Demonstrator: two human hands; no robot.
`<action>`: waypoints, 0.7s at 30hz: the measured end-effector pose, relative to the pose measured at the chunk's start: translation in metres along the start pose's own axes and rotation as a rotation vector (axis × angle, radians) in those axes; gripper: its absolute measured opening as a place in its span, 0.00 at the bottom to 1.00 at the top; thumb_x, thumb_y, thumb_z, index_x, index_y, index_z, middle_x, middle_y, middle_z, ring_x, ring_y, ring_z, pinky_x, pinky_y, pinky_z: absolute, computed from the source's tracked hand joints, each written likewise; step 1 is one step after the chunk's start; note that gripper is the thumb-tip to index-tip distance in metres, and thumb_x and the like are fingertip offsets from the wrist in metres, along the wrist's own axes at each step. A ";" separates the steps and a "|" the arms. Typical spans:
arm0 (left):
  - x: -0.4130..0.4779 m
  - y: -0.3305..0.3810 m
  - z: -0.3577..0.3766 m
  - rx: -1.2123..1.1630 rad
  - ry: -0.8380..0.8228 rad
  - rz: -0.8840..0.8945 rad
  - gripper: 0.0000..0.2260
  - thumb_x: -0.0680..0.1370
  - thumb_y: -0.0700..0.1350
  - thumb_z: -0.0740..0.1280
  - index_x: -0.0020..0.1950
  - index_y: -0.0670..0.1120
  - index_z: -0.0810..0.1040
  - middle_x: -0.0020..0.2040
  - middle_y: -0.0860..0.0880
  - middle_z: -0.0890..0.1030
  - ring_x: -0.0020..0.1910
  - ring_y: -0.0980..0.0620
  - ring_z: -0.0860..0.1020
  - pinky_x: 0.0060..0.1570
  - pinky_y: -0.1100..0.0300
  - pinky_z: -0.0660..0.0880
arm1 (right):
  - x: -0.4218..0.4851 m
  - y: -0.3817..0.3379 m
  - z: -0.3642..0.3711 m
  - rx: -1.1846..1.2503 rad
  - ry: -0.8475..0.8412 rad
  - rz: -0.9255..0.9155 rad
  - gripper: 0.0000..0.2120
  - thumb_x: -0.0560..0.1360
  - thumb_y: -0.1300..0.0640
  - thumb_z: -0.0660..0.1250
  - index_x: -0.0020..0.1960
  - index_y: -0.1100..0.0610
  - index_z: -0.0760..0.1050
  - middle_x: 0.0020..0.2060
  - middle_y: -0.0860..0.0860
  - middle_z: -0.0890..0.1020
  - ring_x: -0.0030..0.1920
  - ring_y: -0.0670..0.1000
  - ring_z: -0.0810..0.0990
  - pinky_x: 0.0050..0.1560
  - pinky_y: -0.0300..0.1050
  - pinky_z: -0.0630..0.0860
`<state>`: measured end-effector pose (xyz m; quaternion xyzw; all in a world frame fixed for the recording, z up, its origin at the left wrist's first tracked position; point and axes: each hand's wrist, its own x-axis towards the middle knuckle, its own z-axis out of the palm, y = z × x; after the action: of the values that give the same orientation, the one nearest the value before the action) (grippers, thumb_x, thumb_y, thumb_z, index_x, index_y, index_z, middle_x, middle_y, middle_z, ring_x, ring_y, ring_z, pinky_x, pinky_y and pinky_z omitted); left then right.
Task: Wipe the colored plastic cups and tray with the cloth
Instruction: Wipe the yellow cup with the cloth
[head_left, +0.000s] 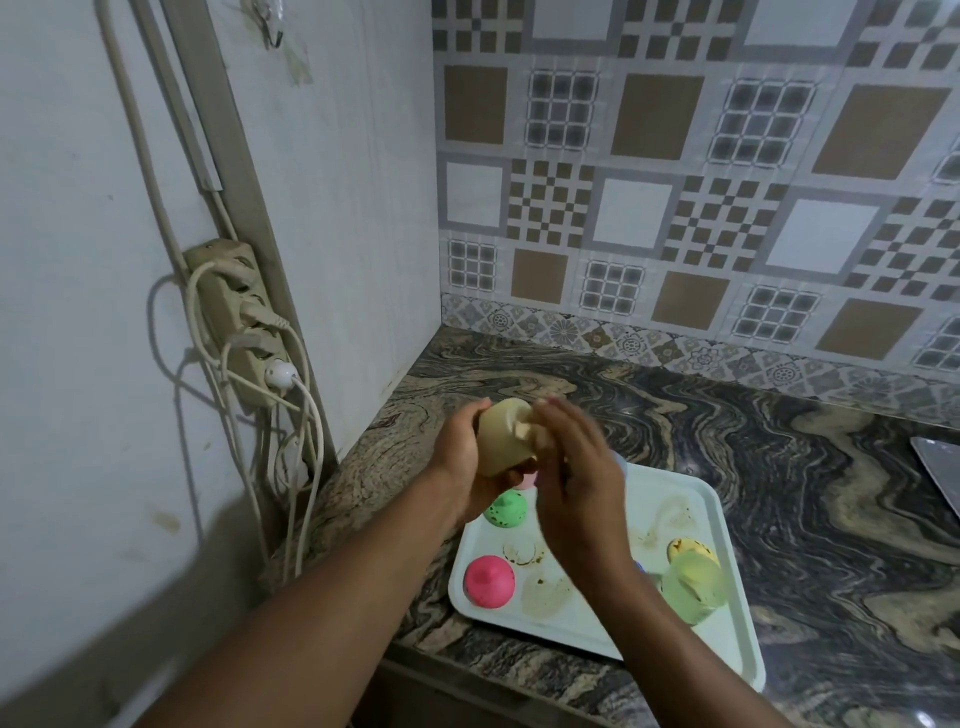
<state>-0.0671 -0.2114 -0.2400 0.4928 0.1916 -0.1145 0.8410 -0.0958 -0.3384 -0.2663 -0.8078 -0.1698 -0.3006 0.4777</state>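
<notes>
Marbled bench (779, 467) carries a pale tray (727, 639) at its front edge. The tray's bare floor has brown ring marks & smears, so it looks unwiped. On it, upside down: pink cup (488, 581) and speckled green cup (506, 509). At the R side a see-through lime cup (696, 590) lies against a yellow cup (684, 548). A bit of blue near them is mostly hidden, can't name it.

Above the tray's far-left corner the cream cup (501, 441) is up in the air. The left hand (462, 457) is wrapped round its side, gripping it. The right hand (576, 493) is just beside the cup's R side and blurred. Its fingers look fairly straight, but can't tell if it pinches anything. A small pale lump btwn the hands may be the cloth, not sure.

Step in hand, prob.: wiping the cream cup, w/ the other cups & tray not yet done, so early on. Next move calls for turning the cup in the L grip so the cloth reaches all round + inside. It then needs a clean spot to be parked, away from the stains.
</notes>
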 end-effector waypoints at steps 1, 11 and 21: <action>0.000 0.000 0.001 -0.004 0.007 -0.005 0.18 0.81 0.55 0.58 0.47 0.42 0.79 0.31 0.45 0.79 0.26 0.48 0.77 0.23 0.64 0.67 | -0.002 0.000 0.001 -0.031 -0.040 -0.092 0.14 0.83 0.59 0.61 0.66 0.60 0.78 0.66 0.54 0.79 0.64 0.46 0.77 0.62 0.36 0.74; 0.001 0.008 -0.011 0.064 0.025 0.084 0.20 0.82 0.54 0.57 0.52 0.38 0.77 0.32 0.39 0.78 0.25 0.44 0.76 0.20 0.64 0.64 | 0.010 0.012 -0.011 0.062 0.069 0.168 0.10 0.82 0.56 0.65 0.61 0.53 0.80 0.49 0.47 0.85 0.45 0.49 0.84 0.44 0.54 0.82; 0.006 0.009 -0.021 0.149 0.060 0.102 0.20 0.81 0.55 0.57 0.55 0.37 0.75 0.37 0.37 0.77 0.23 0.44 0.74 0.18 0.64 0.63 | 0.030 0.019 -0.014 -0.016 0.096 0.138 0.07 0.80 0.57 0.69 0.57 0.53 0.82 0.48 0.48 0.80 0.46 0.52 0.81 0.45 0.49 0.78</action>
<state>-0.0626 -0.1888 -0.2442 0.5664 0.1823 -0.0706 0.8006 -0.0669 -0.3607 -0.2544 -0.8060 -0.0883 -0.3066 0.4985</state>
